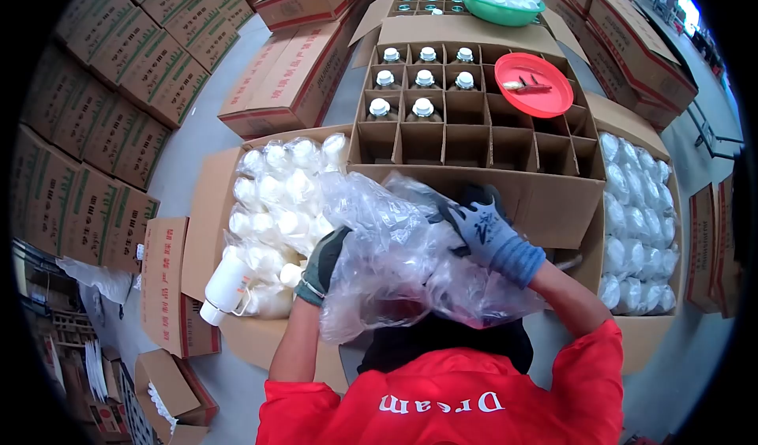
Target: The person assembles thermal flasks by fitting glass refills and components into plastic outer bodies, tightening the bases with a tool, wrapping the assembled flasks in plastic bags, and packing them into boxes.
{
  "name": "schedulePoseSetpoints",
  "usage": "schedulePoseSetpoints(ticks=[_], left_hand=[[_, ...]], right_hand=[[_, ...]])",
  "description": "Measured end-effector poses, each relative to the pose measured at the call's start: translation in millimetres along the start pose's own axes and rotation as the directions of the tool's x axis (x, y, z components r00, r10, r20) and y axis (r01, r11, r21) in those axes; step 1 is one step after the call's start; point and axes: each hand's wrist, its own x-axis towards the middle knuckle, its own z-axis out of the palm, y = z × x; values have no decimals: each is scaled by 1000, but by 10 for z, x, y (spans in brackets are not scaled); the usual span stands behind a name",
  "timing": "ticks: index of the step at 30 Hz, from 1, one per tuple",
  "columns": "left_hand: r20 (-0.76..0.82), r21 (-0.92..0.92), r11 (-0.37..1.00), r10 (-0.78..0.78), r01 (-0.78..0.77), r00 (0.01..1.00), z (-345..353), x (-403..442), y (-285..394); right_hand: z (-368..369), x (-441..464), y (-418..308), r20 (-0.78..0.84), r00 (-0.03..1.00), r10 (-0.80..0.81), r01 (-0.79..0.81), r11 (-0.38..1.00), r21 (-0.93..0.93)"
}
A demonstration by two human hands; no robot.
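Divided carton [545,200]: capped bottles [424,78]. Clear plastic [379,244]: perhaps bag.

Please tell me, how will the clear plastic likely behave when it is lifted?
The plastic is probably floppy, because it bunches in loose creases. It should be light, as it looks thin and see-through. Its shiny surface suggests it may be slippery.

The person wore a red short-sleeved T-shirt [442,425] printed with white lettering [442,403] reading "Dream", and a black garment [450,336] below it. The right hand [483,228] had a blue-grey knit glove with dark markings and a ribbed cuff [519,264]; the left hand [322,265] had a darker, greenish-grey glove.
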Motion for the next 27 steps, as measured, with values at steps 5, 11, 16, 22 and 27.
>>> schedulePoseSetpoints(ticks=[5,11,16,22,27], left_hand=[[16,-821,509,-430,257,903,-561,-186,-166],[-213,455,855,374,-247,903,-70,-176,1823],[237,705,628,231,-331,944,680,40,1574],[297,413,834,256,-366,920,485,-22,1187],[432,253,967,-136,25,892,522,146,1907]], right_hand=[[-148,-202,220,44,999,22,-24,999,40],[-249,-70,126,-15,992,-123,123,992,-38],[-489,-121,82,-110,957,-267,235,942,-238],[-848,-629,454,110,994,8,-36,967,254],[-1127,-373,-97,-182,972,-146,215,867,450]])
